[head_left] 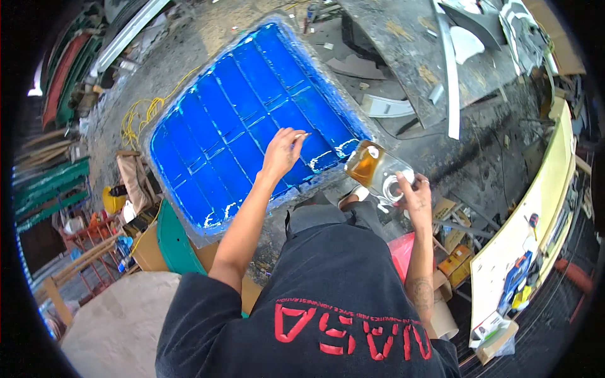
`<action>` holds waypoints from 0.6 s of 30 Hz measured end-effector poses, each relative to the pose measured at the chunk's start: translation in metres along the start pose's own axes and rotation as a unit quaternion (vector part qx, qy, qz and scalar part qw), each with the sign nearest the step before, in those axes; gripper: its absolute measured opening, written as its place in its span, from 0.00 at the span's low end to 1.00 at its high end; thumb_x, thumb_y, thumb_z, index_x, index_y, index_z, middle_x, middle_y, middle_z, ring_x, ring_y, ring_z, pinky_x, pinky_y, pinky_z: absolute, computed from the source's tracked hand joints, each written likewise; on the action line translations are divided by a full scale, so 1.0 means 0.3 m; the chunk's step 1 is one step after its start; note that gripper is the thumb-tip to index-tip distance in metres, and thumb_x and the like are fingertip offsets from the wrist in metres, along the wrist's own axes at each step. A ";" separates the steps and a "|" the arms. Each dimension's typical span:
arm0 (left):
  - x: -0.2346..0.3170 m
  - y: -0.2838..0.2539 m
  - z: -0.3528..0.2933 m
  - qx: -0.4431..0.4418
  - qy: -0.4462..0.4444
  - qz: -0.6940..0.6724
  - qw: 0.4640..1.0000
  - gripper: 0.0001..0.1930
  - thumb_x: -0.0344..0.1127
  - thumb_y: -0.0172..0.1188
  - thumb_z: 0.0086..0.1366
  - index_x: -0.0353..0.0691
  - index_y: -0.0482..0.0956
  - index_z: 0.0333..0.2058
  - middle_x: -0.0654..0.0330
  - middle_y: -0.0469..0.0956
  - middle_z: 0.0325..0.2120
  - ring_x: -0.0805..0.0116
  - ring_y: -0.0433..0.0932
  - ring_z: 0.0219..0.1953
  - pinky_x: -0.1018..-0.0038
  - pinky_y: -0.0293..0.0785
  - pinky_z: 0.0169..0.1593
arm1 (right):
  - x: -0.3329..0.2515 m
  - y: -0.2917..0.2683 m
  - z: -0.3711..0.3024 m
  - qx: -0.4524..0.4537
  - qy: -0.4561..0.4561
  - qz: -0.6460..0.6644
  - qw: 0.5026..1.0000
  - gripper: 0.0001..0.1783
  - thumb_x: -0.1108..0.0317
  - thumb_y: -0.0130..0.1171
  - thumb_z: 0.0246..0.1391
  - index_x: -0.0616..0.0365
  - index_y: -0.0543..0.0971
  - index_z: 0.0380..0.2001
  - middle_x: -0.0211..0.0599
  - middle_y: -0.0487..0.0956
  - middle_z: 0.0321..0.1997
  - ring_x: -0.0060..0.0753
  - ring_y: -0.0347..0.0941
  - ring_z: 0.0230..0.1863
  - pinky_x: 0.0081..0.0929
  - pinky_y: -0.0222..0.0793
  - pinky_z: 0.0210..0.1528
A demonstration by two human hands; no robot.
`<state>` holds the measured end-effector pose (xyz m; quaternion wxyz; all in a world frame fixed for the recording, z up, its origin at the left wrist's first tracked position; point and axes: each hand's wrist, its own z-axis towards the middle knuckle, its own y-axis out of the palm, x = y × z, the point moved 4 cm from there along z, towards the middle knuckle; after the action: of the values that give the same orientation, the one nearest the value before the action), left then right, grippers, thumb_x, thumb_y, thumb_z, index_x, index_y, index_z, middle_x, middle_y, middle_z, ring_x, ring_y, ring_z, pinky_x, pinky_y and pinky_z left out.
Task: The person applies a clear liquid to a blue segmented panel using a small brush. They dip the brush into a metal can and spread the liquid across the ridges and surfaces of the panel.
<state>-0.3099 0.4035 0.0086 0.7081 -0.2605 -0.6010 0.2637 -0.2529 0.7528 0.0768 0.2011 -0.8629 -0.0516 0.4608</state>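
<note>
A large blue mould-like panel (239, 120) with raised ribs and a grey rim lies in front of me, white streaks along some of its edges. My left hand (283, 150) is over its near right part, fingers pinched on a small pale stick-like piece (304, 135) whose exact kind I cannot make out. My right hand (414, 196) grips a translucent plastic jug (380, 171) near its white mouth. The jug is tilted, and amber liquid shows toward its far end, close to the panel's near right corner.
Yellow cord (142, 120) lies on the floor left of the panel. Far right, a dusty grey board (409, 57) carries white offcuts. A curved cream bench (523, 233) with tools stands at right. Cardboard and a green curved piece (173, 236) are at near left.
</note>
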 end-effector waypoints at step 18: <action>0.044 0.022 -0.078 -0.143 -0.181 -0.330 0.915 0.11 0.35 0.58 0.70 0.40 0.86 0.44 0.66 0.81 0.27 0.81 0.73 0.27 0.79 0.70 0.32 | 0.111 0.128 -0.005 0.003 -0.003 -0.125 0.992 0.52 0.39 0.72 0.45 0.81 0.69 0.54 0.61 0.80 0.46 0.48 0.80 0.48 0.36 0.74 0.50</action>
<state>-0.2852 0.4162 0.0102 0.5893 -0.0939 -0.8019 -0.0312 -0.2365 0.7264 0.0365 0.2597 -0.8476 -0.1585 0.4348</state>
